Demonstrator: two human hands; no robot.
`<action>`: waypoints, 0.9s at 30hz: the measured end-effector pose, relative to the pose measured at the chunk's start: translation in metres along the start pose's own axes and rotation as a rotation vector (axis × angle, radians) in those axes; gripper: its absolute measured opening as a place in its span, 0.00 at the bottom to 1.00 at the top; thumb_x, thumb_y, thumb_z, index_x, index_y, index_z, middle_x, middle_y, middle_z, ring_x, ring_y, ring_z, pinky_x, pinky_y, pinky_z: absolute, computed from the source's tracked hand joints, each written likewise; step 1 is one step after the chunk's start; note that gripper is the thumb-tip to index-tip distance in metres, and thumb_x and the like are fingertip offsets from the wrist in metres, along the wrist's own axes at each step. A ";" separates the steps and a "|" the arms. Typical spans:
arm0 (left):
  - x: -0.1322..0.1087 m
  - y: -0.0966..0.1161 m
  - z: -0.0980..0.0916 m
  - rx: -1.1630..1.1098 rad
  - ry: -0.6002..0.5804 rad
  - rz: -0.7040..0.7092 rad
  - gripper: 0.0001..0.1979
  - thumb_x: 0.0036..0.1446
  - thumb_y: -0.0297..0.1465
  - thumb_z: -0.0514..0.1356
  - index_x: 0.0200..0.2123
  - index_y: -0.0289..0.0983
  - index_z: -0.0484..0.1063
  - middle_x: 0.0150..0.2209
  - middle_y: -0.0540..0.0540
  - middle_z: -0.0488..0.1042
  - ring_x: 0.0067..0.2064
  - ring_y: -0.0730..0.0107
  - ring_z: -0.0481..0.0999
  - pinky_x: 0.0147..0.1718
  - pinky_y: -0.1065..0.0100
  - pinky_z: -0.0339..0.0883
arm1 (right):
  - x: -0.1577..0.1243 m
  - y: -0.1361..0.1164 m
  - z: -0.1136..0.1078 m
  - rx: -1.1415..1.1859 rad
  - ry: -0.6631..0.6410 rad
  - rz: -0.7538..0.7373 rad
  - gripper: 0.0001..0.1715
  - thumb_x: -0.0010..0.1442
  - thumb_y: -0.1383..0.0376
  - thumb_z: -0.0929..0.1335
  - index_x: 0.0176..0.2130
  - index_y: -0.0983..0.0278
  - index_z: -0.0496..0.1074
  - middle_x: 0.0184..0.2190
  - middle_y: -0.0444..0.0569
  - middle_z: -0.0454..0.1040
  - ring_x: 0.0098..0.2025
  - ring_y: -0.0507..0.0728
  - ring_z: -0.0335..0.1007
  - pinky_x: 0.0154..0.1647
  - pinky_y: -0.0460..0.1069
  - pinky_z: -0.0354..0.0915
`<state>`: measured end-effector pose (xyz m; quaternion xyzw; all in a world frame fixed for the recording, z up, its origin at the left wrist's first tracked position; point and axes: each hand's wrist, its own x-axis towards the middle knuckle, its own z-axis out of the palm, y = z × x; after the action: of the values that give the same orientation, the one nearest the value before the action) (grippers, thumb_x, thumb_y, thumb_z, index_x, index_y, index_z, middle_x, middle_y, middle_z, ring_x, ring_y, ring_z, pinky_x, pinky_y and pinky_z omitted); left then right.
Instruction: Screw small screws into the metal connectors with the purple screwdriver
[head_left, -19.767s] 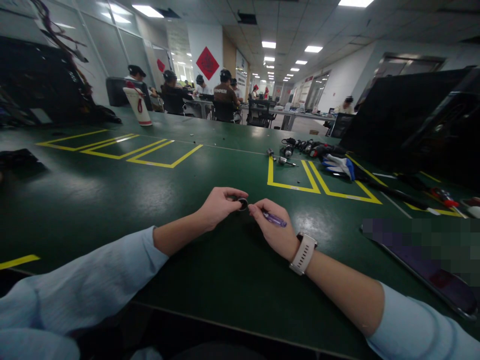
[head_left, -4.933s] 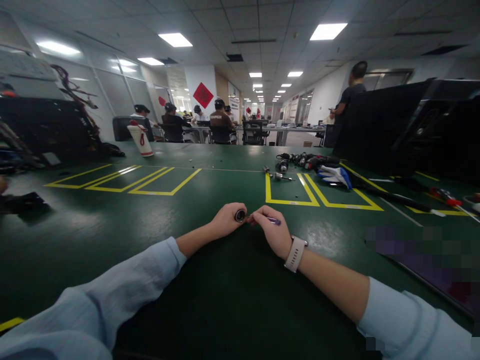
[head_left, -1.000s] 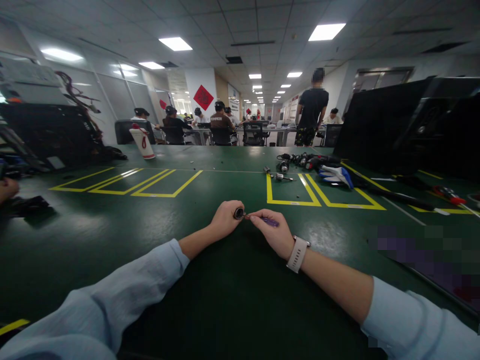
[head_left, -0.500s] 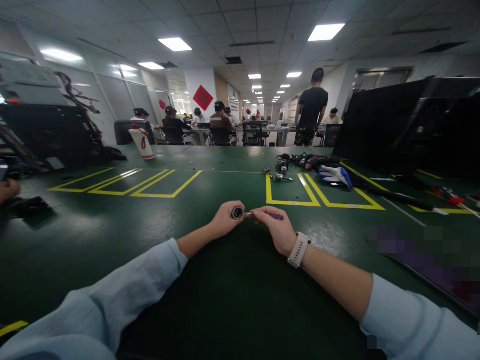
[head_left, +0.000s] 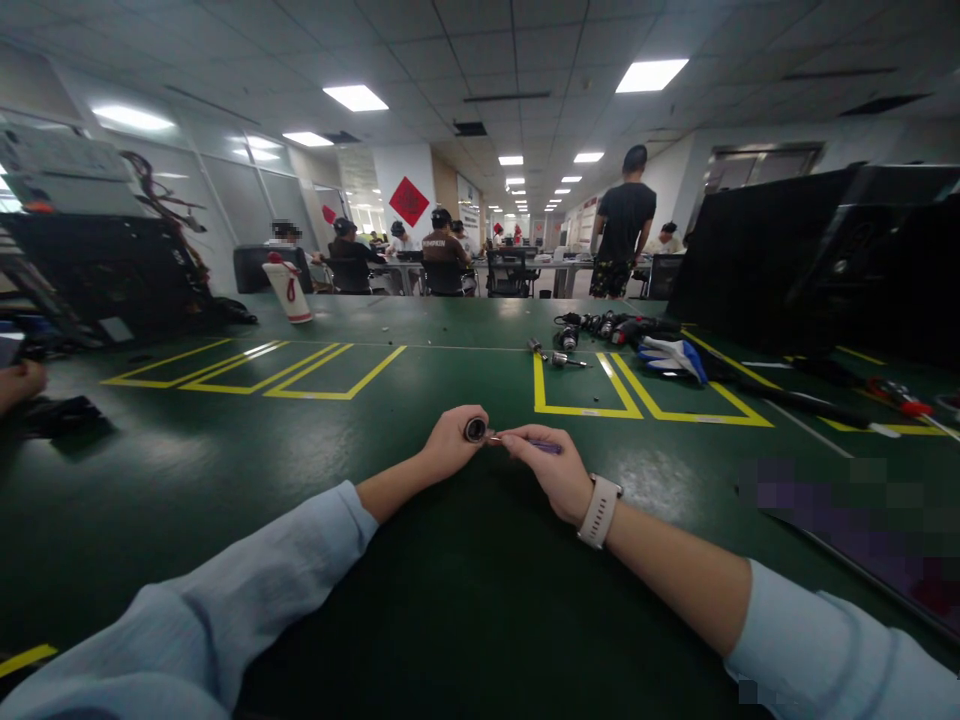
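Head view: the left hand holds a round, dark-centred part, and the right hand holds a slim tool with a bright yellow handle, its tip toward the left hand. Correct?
Not quite: the handle of the slim tool is purple, as the head view shows. The rest stands: the right hand holds it, tip toward the left hand, which holds the round part.

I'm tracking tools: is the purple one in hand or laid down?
In hand: the right hand grips the purple tool near the round part in the left hand.
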<state>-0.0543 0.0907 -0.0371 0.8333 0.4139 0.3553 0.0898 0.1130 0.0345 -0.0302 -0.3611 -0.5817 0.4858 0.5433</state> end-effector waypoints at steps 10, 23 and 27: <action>0.000 0.003 0.001 -0.026 -0.020 0.008 0.05 0.47 0.27 0.58 0.23 0.35 0.63 0.22 0.53 0.63 0.25 0.75 0.63 0.25 0.73 0.55 | 0.000 -0.002 -0.001 -0.027 0.058 -0.088 0.08 0.50 0.63 0.68 0.29 0.63 0.78 0.28 0.48 0.77 0.34 0.56 0.70 0.39 0.52 0.63; 0.001 0.001 0.002 -0.072 -0.034 0.014 0.04 0.45 0.26 0.58 0.22 0.34 0.63 0.21 0.54 0.63 0.25 0.76 0.63 0.25 0.73 0.56 | 0.006 0.007 -0.003 0.120 0.065 0.056 0.06 0.47 0.63 0.70 0.26 0.62 0.77 0.25 0.46 0.75 0.33 0.54 0.68 0.36 0.50 0.62; 0.002 0.002 0.002 -0.115 -0.045 0.007 0.04 0.46 0.27 0.57 0.23 0.34 0.63 0.21 0.54 0.62 0.24 0.76 0.63 0.24 0.74 0.56 | 0.010 0.009 -0.005 0.200 0.037 0.125 0.06 0.45 0.62 0.71 0.26 0.63 0.76 0.26 0.46 0.75 0.34 0.54 0.68 0.36 0.50 0.61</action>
<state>-0.0510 0.0910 -0.0364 0.8361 0.3876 0.3599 0.1456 0.1158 0.0470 -0.0365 -0.3494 -0.4967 0.5676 0.5558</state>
